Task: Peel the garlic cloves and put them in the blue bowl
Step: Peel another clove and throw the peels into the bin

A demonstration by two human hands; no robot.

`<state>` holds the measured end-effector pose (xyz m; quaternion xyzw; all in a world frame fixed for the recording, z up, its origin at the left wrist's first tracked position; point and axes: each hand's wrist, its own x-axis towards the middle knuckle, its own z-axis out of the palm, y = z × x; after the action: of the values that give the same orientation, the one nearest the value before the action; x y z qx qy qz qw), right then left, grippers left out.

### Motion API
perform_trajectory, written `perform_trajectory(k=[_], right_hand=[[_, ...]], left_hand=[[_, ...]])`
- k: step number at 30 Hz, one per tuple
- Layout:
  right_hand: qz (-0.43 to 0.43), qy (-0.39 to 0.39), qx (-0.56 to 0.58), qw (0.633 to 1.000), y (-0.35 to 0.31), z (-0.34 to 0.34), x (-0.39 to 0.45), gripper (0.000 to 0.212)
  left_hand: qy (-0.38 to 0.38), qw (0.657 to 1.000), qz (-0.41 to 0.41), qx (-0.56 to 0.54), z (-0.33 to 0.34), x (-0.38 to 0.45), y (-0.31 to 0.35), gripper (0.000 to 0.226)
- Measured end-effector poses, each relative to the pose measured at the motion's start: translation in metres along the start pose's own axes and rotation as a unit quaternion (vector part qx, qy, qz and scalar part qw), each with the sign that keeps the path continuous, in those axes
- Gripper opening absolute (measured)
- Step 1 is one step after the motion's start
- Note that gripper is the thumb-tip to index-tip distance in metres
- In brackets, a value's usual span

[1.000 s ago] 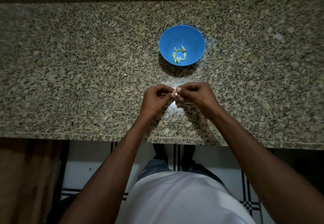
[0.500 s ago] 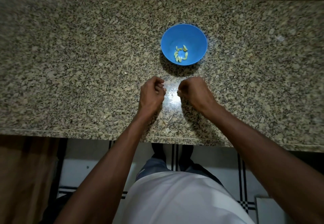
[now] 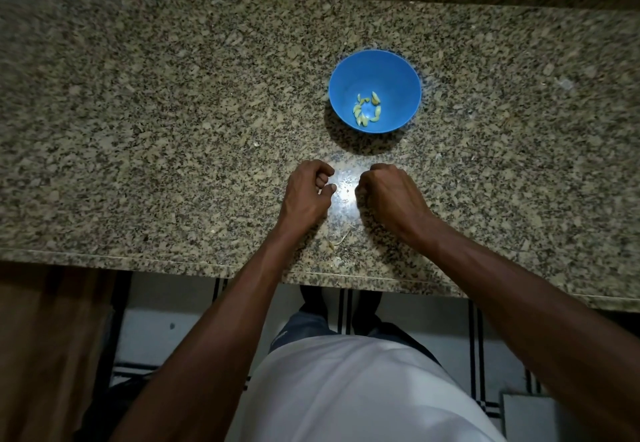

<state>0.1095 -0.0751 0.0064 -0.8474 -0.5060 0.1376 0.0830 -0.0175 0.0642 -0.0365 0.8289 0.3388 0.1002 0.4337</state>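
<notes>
1. Your left hand (image 3: pixel 306 194) rests on the granite counter (image 3: pixel 138 130), near its front edge, with the fingers curled in toward the thumb. Whether they pinch anything cannot be told.
2. Your right hand (image 3: pixel 388 192) sits just beside it, apart from it, knuckles up and fingers folded under. What it holds, if anything, is hidden from the head camera.
3. A bright glare spot lies on the counter between your two hands.
4. The blue bowl (image 3: pixel 398 71) stands upright on the counter beyond your hands, a little to the right.
5. Several peeled garlic cloves (image 3: pixel 367 109) lie in a loose ring on the bowl's bottom.
6. Thin scraps of garlic skin (image 3: pixel 337 241) lie on the counter between your wrists, near the edge.
</notes>
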Motion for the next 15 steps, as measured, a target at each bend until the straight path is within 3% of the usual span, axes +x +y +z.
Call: perform_trajectory(k=[12, 15], right_hand=[[-0.083, -0.121, -0.113, 0.983, -0.022, -0.015, 0.014, 0.009], [-0.095, -0.113, -0.112, 0.983, -0.018, -0.016, 0.018, 0.027]], left_hand=[[0.008, 1.000, -0.011, 0.014, 0.006, 0.006, -0.001, 0.020], [0.008, 1.000, -0.015, 0.014, 0.006, 0.008, 0.001, 0.022]])
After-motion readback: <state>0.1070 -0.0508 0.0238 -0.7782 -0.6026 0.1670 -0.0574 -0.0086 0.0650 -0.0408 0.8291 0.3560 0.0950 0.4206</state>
